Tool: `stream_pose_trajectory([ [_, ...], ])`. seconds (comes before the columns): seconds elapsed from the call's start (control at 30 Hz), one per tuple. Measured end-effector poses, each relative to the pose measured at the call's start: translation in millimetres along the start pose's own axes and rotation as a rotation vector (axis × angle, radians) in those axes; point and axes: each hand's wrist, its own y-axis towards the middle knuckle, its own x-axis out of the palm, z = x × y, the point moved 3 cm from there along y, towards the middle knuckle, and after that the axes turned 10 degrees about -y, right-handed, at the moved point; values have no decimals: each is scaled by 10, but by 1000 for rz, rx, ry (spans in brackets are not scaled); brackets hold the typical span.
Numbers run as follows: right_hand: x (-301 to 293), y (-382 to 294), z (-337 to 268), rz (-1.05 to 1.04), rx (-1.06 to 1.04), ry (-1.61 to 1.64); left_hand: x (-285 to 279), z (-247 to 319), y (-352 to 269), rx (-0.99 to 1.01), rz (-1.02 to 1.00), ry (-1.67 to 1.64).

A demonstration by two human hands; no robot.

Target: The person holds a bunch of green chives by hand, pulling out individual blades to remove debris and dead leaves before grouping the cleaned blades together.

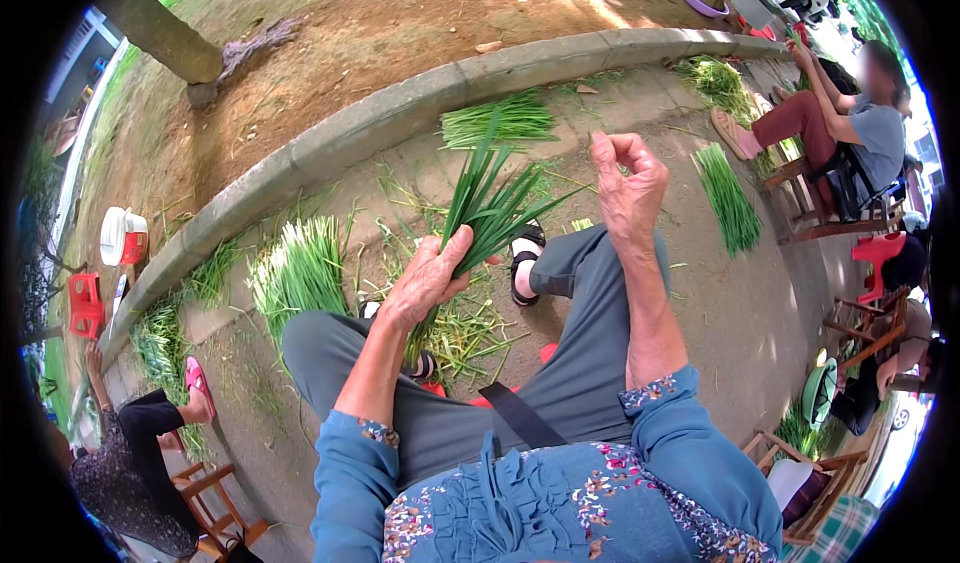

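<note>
My left hand grips a bunch of long, flat green leaves that look like garlic chives. The leaf tips fan up and to the right, and the lower ends hang below my wrist over my lap. My right hand is raised over my right knee, to the right of the bunch, with its fingers curled. Whether a thin leaf is pinched in it I cannot tell. A thick pile of chives with pale stem ends lies beside my left knee. Loose trimmings litter the pavement between my feet.
A flat pile of chives lies by the concrete curb. Another bundle lies at right, near a seated person. A second person sits at lower left. A white bucket and a red stool stand beyond the curb.
</note>
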Motion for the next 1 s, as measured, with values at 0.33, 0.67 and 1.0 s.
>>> stream_pose_trajectory([
  [0.33,27,-37,-196,-58,-164,-174,-27,-50,23,-37,21,2],
  [0.67,178,-224,-473,-207,-440,-158,-47,-93,47,-23,91,54],
  [1.0,265,-346,-527,-412,-572,-291,-67,-117,63,-20,98,99],
])
